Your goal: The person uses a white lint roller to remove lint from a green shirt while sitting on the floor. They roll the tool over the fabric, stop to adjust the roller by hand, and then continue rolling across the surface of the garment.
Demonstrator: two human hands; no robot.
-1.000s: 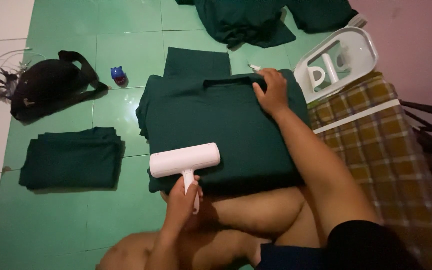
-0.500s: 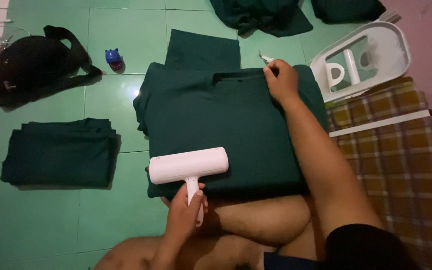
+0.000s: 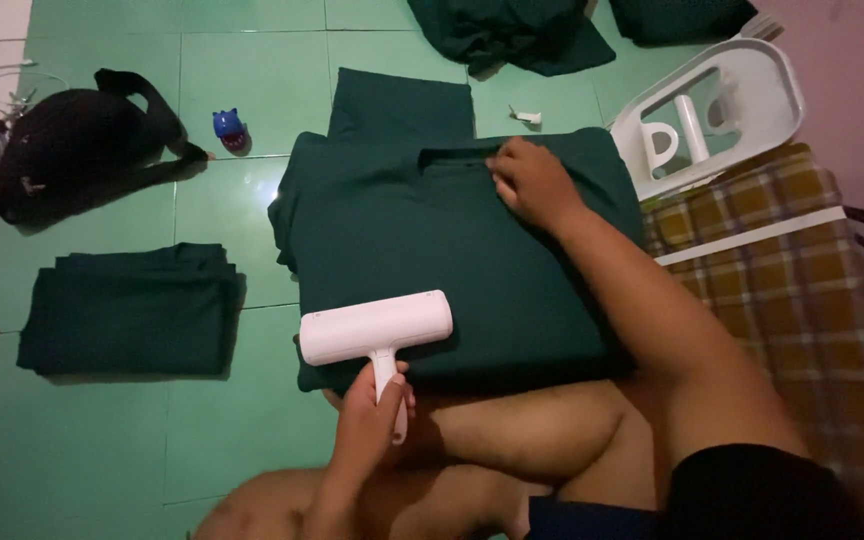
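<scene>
Lying under fingers [image 3: 512, 185], green shirt [image 3: 432, 250].

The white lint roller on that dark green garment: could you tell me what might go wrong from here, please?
The left hand grips the white lint roller only by its thin handle, so the head could twist off line. The right hand pins only the far edge of the green garment, so the near cloth might bunch. The garment overhangs the person's leg, giving uneven support.

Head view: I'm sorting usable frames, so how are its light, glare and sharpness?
Head view: dim, greenish light; soft glare on the green floor tiles; dark green folded garment loses fold detail; white lint roller and both hands sharp enough.
</scene>
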